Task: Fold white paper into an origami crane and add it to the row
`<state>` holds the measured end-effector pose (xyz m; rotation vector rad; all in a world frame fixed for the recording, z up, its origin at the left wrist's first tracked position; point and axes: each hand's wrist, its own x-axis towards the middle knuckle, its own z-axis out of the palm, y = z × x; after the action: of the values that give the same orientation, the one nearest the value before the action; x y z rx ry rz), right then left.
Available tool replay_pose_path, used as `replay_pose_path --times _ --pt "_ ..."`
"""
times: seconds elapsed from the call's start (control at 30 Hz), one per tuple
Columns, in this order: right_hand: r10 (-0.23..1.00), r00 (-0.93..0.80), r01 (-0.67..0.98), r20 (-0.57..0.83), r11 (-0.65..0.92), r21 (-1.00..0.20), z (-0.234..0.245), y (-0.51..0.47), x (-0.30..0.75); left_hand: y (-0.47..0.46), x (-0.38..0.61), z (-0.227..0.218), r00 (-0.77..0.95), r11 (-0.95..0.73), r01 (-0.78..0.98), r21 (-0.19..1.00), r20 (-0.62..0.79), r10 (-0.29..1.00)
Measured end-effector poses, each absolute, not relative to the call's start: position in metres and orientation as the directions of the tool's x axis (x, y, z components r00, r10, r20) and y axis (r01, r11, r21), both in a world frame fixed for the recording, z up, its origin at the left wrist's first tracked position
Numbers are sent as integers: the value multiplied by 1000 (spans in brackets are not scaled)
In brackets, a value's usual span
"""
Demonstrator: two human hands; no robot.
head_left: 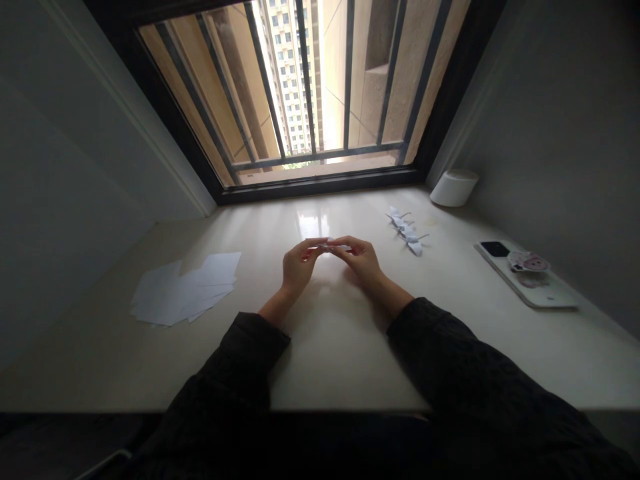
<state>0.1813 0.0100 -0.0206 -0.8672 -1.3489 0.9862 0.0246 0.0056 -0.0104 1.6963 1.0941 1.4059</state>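
My left hand and my right hand meet above the middle of the pale sill-like table. Both pinch a small folded piece of white paper between their fingertips, each from its own end. The paper is held just above the surface. Dark sleeves cover both forearms. To the right of my right hand lie several small folded white paper figures in a row.
A loose stack of white paper sheets lies at the left. A phone with a round patterned grip lies at the right. A white cylinder rests on its side in the far right corner by the barred window.
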Motion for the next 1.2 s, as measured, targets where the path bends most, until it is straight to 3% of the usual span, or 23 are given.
replay_pose_path --times 0.27,0.57,1.0,1.2 --pt "950 25 -11 311 312 -950 -24 14 184 11 25 -16 19 -421 55 905 420 907" --pt "966 27 -111 256 257 -960 -16 9 183 3 28 -4 59 -425 47 904 422 905" --pt "975 27 -140 219 220 -965 -16 12 184 5 26 -10 -2 -407 130 904 411 912" --pt "975 20 -174 222 222 -959 -16 11 184 0 26 -3 69 -441 202 875 436 897"
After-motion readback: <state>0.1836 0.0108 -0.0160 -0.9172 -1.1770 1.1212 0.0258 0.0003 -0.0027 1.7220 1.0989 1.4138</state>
